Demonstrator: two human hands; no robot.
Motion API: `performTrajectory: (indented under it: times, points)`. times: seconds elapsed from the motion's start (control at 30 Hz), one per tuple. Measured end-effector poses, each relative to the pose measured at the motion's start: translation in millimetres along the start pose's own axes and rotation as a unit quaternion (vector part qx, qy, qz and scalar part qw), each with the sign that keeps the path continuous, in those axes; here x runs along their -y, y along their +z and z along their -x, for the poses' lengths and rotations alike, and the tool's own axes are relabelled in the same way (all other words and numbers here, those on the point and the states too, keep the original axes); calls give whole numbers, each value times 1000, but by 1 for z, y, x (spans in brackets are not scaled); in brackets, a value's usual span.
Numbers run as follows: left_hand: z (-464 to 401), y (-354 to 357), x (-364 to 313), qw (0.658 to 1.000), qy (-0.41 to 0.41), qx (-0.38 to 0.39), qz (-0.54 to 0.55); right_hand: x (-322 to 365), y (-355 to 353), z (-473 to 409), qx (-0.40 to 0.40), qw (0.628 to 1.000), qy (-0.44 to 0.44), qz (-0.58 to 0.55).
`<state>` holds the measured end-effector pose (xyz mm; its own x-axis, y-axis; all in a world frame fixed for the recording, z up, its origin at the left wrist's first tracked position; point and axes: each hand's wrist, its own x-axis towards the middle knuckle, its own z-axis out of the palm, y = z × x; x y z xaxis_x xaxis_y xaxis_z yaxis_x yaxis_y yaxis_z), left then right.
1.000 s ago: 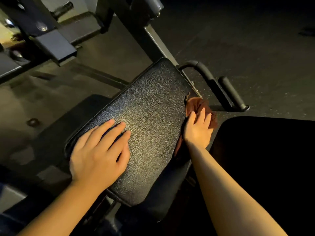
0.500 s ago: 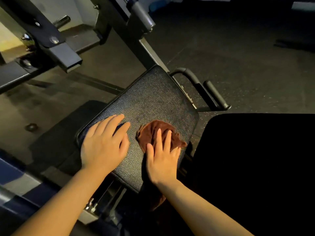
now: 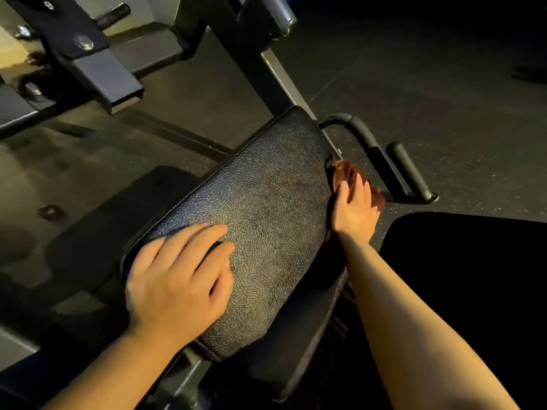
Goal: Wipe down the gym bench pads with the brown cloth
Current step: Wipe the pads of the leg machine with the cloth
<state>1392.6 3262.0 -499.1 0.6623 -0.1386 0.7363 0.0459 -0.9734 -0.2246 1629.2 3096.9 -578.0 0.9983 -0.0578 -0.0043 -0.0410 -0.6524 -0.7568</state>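
Cloth [image 3: 347, 173] sits bunched against the pad's [image 3: 266, 220] right edge, pressed there by the right hand's [image 3: 353, 210] straight fingers; the left hand [image 3: 177, 279] lies flat near its left corner. Firm, overlapping strokes along that side would serve best.

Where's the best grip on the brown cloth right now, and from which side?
Probably the bunched fold of the crumpled brown cloth that shows beyond the right hand fingertips. It lies against the right side edge of the black textured bench pad, so come from the open floor side on the right, toward the pad. The rest is hidden under the hand.
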Motion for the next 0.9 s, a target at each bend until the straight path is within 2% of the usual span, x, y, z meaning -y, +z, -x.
performTrajectory:
  times: [0.13, 0.3, 0.43, 0.47, 0.57, 0.63, 0.77, 0.9]
  points:
    - [0, 1, -2, 1000, -2, 1, 11, -5, 0, 3, 14, 999, 45, -9]
    - [0, 2, -1, 1000, -10, -6, 13, -16, 0, 74, 39, 998, 46, 21]
    - [0, 0, -3, 1000, -20, -4, 18, -32, -7, 122, 70, 994, 76, -33]
    - [0, 1, -3, 1000, -18, -3, 23, -35, -5, 130, 77, 995, 67, -11]
    - [-1, 0, -2, 999, -21, -4, 24, -41, 8, 153, 111, 988, -31, 98]
    - [0, -1, -3, 999, -23, -2, 25, -44, 12, 156, 118, 982, -47, 136]
    - [0, -1, -2, 999, -18, 9, 30, -24, -7, 142, 101, 993, -35, 45]
    - [1, 1, -1, 1000, -1, 1, 14, -23, -12, 104, 64, 996, -52, 39]
